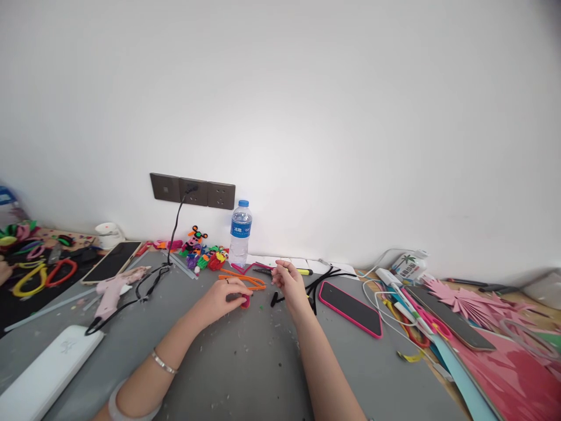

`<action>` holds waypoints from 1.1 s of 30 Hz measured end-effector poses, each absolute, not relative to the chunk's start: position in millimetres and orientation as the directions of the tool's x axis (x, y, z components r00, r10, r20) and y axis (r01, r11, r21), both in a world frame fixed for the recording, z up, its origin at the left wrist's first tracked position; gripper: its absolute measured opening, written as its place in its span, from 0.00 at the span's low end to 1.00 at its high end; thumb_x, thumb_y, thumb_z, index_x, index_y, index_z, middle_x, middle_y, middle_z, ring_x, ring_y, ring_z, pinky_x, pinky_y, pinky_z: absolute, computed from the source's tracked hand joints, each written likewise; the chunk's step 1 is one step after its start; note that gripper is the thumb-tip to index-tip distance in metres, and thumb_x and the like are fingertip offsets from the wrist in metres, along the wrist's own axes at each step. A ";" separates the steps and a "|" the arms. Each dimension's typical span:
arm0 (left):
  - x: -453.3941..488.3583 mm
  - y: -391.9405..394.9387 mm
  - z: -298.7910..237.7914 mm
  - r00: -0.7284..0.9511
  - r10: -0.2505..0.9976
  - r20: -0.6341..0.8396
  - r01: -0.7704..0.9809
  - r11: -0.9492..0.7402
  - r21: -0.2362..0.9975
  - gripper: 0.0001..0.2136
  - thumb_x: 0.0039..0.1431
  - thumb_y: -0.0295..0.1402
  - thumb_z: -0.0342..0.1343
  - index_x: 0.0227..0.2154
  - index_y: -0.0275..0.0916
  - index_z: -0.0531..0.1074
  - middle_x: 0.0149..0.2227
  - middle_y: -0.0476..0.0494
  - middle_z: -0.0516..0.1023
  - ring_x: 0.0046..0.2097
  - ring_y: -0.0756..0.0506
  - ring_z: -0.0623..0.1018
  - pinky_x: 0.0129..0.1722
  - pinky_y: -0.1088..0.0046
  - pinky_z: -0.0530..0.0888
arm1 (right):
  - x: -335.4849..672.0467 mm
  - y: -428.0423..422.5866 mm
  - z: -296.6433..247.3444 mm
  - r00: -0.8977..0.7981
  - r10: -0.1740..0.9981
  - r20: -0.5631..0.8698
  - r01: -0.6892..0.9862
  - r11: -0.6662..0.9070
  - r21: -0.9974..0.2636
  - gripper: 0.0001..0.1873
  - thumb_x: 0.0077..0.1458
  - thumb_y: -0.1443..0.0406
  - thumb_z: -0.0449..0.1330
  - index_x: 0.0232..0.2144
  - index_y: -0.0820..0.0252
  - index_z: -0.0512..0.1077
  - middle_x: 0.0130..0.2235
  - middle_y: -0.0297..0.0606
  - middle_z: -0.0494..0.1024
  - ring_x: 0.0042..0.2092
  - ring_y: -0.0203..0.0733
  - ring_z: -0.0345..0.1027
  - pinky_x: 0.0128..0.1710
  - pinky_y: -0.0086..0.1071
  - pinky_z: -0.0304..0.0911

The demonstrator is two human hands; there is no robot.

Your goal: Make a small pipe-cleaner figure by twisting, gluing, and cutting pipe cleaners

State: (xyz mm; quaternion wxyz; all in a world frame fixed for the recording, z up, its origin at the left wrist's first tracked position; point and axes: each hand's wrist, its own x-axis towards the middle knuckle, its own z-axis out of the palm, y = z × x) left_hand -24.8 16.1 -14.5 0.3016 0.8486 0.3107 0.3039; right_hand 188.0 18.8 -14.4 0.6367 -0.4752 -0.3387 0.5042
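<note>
Two hands are over the surface (245, 374), towards its back edge: the left hand (225, 297), fingers pinched on a small pink piece (246, 302) at their right; behind, a bent pink strip (243, 272) running sideways towards the right hand (288, 283), whose fingers' hold is unclear.

A blue-capped water bottle (241, 234) stands upright near the white wall (350, 117), just beside the dark socket panels (191, 191). A pink-cased phone (350, 309) lies face up on the grey tabletop (245, 368).
</note>
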 end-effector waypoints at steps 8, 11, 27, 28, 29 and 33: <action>-20.1 16.4 -15.1 0.590 0.764 0.259 0.390 -0.551 0.738 0.09 0.55 0.25 0.54 0.38 0.41 0.75 0.36 0.47 0.81 0.38 0.47 0.79 0.41 0.73 0.72 | 187.4 18.8 -14.6 0.256 0.966 -0.046 -0.316 0.038 -0.948 0.17 0.40 0.56 0.66 0.31 0.58 0.69 0.23 0.30 0.74 0.21 0.33 0.62 0.22 0.29 0.52; -19.5 16.2 -16.0 0.626 0.728 0.280 0.402 -0.609 0.684 0.07 0.56 0.24 0.53 0.35 0.41 0.74 0.35 0.48 0.80 0.36 0.48 0.78 0.38 0.74 0.71 | 187.0 19.6 -15.1 0.261 0.964 -0.052 -0.315 0.035 -0.948 0.18 0.38 0.56 0.66 0.31 0.58 0.69 0.22 0.30 0.73 0.21 0.33 0.62 0.22 0.28 0.51; -21.5 17.1 -19.0 0.679 0.668 0.304 0.396 -0.682 0.615 0.07 0.58 0.25 0.51 0.30 0.40 0.73 0.34 0.47 0.77 0.36 0.48 0.75 0.37 0.74 0.69 | 188.8 20.5 -20.9 0.265 0.961 -0.078 -0.317 0.011 -0.949 0.17 0.39 0.56 0.66 0.30 0.57 0.69 0.22 0.30 0.73 0.21 0.33 0.62 0.21 0.28 0.50; -21.5 16.1 -18.5 0.666 0.685 0.296 0.397 -0.661 0.636 0.06 0.58 0.25 0.51 0.31 0.40 0.73 0.35 0.47 0.77 0.36 0.48 0.75 0.37 0.74 0.69 | 189.0 20.7 -20.7 0.266 0.961 -0.074 -0.315 0.014 -0.949 0.17 0.39 0.56 0.66 0.30 0.57 0.69 0.22 0.30 0.73 0.20 0.33 0.62 0.21 0.28 0.50; -21.4 15.3 -17.9 0.652 0.701 0.290 0.395 -0.640 0.659 0.06 0.58 0.26 0.52 0.32 0.40 0.73 0.35 0.47 0.77 0.36 0.48 0.76 0.38 0.74 0.70 | 189.2 20.8 -20.5 0.266 0.961 -0.071 -0.313 0.017 -0.950 0.17 0.39 0.56 0.66 0.30 0.57 0.69 0.22 0.30 0.73 0.20 0.33 0.62 0.21 0.28 0.50; -19.4 13.0 -13.9 0.602 0.748 0.281 0.366 -0.571 0.735 0.03 0.56 0.30 0.56 0.33 0.41 0.74 0.35 0.47 0.79 0.37 0.47 0.77 0.39 0.73 0.72 | 190.2 20.9 -19.8 0.270 0.961 -0.056 -0.300 0.029 -0.953 0.18 0.39 0.55 0.66 0.31 0.58 0.70 0.23 0.31 0.73 0.21 0.34 0.63 0.21 0.29 0.51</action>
